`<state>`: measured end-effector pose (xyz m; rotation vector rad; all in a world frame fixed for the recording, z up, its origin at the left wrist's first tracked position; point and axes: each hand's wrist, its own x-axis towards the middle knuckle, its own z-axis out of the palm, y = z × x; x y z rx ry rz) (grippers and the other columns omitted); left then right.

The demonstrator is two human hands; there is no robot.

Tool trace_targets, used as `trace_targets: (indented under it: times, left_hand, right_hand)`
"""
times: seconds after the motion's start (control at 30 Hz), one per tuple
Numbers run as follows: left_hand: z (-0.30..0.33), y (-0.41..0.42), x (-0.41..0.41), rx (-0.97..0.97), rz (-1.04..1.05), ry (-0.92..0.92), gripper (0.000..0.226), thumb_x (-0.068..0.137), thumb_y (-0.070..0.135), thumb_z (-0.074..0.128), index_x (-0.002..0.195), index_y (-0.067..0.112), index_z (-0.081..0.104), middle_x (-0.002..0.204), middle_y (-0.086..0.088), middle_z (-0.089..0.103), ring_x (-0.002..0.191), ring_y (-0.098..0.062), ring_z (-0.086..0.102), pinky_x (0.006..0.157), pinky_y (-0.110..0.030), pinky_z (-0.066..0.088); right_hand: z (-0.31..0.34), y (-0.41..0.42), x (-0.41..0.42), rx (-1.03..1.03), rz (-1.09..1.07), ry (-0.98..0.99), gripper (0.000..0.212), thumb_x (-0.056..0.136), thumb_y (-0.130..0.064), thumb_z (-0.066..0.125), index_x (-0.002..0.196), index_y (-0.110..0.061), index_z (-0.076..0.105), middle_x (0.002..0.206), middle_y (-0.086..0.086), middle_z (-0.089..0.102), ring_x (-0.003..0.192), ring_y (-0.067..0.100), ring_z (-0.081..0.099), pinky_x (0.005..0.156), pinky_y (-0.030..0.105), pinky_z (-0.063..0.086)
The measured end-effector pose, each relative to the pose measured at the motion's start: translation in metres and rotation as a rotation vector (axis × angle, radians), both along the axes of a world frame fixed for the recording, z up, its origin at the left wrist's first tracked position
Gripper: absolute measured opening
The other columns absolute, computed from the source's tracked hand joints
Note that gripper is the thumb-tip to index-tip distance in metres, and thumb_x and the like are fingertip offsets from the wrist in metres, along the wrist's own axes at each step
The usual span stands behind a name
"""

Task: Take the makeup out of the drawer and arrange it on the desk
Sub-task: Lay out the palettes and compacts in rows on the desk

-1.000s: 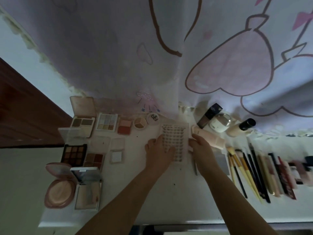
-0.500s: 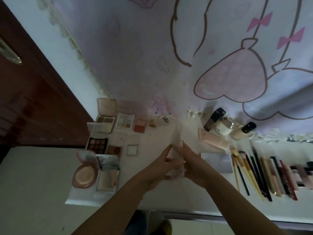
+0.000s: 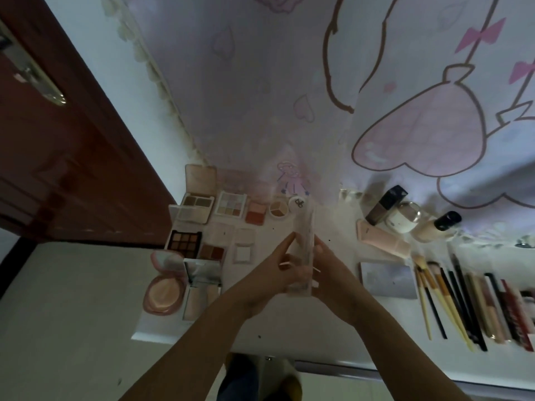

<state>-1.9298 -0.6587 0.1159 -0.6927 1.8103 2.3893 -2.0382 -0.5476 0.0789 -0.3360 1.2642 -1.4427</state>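
Makeup case (image 3: 304, 244), clear, held on edge between left hand (image 3: 278, 273) and right hand (image 3: 333, 270) over the white desk (image 3: 289, 322); cartoon curtain (image 3: 289, 96) behind, brown door (image 3: 58, 157) at left.

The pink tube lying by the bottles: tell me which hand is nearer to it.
Right. The right hand is just left of the pink tube, holding the clear palette upright; the left hand is on the palette's far side, further off.
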Motion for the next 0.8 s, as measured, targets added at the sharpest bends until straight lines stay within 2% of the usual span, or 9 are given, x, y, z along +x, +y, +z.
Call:
trace_targets:
  times: [0.23,0.3,0.37,0.43,0.53,0.6,0.67,0.73,0.8]
  left_hand:
    - [-0.01,-0.007,0.01,0.021,-0.01,-0.042,0.063,0.074,0.037,0.067,0.123,0.062,0.038,0.127,0.001,0.052,0.117,-0.013,0.051,0.084,-0.03,0.053]
    - [-0.013,-0.012,0.012,0.101,0.004,-0.064,0.064,0.078,0.033,0.067,0.129,0.057,0.038,0.128,-0.001,0.055,0.115,-0.014,0.055,0.092,-0.038,0.052]
    - [-0.017,-0.017,0.014,0.218,0.011,-0.056,0.062,0.081,0.03,0.067,0.133,0.05,0.04,0.126,0.002,0.06,0.115,-0.016,0.058,0.098,-0.05,0.046]
    - [-0.018,-0.022,0.015,0.351,0.042,-0.033,0.056,0.074,0.034,0.074,0.124,0.049,0.053,0.122,0.003,0.064,0.113,-0.018,0.061,0.093,-0.048,0.05]
    - [-0.024,-0.037,0.018,0.484,0.245,-0.103,0.038,0.072,0.033,0.073,0.11,0.033,0.067,0.123,-0.011,0.061,0.11,-0.027,0.061,0.078,-0.045,0.055]
    - [-0.034,-0.047,0.019,0.44,0.409,-0.198,0.032,0.084,0.023,0.062,0.116,0.018,0.061,0.123,-0.019,0.06,0.104,-0.031,0.063,0.078,-0.046,0.056]
    - [-0.043,-0.048,0.017,0.288,0.549,-0.26,0.026,0.093,0.007,0.051,0.119,0.007,0.055,0.11,-0.021,0.065,0.09,-0.029,0.066,0.076,-0.039,0.055]
    - [-0.05,-0.044,0.014,0.123,0.633,-0.317,0.029,0.094,-0.004,0.043,0.119,0.007,0.052,0.086,-0.014,0.066,0.073,-0.022,0.064,0.063,-0.028,0.055]
    - [-0.057,-0.039,0.009,-0.091,0.632,-0.416,0.029,0.094,-0.004,0.043,0.12,0.008,0.051,0.086,-0.012,0.066,0.073,-0.02,0.065,0.064,-0.025,0.054]
  right_hand:
    - [-0.001,-0.013,-0.002,0.006,0.019,0.05,0.054,0.086,-0.044,0.059,0.138,-0.038,0.042,0.127,0.001,0.06,0.112,0.024,0.062,0.089,0.049,0.053]
    - [-0.001,-0.012,-0.002,-0.001,0.014,0.032,0.052,0.084,-0.047,0.058,0.133,-0.032,0.048,0.121,0.005,0.063,0.108,0.025,0.064,0.084,0.044,0.054]
    - [-0.003,-0.009,-0.008,-0.019,0.028,-0.014,0.054,0.084,-0.049,0.054,0.129,-0.019,0.052,0.116,0.012,0.062,0.105,0.031,0.062,0.085,0.049,0.053]
    - [-0.007,-0.002,-0.019,-0.048,0.035,-0.095,0.054,0.091,-0.045,0.042,0.129,-0.007,0.05,0.119,0.021,0.059,0.108,0.037,0.058,0.093,0.058,0.047]
    - [-0.019,0.009,-0.041,0.059,-0.123,-0.105,0.047,0.097,-0.037,0.035,0.127,-0.005,0.054,0.121,0.023,0.06,0.109,0.037,0.06,0.089,0.052,0.051]
    - [-0.029,0.016,-0.05,0.141,-0.18,0.042,0.039,0.099,-0.029,0.037,0.124,-0.007,0.057,0.118,0.02,0.064,0.107,0.034,0.063,0.087,0.049,0.052]
    - [-0.039,0.021,-0.052,0.225,-0.25,0.171,0.034,0.101,-0.019,0.035,0.124,-0.015,0.059,0.114,0.013,0.068,0.102,0.025,0.067,0.084,0.044,0.054]
    - [-0.045,0.021,-0.05,0.352,-0.312,0.343,0.035,0.101,-0.016,0.034,0.126,-0.025,0.056,0.108,0.001,0.07,0.096,0.014,0.068,0.077,0.033,0.055]
    - [-0.049,0.018,-0.048,0.451,-0.335,0.484,0.037,0.1,-0.017,0.035,0.13,-0.03,0.052,0.109,-0.006,0.068,0.094,0.009,0.066,0.077,0.029,0.053]
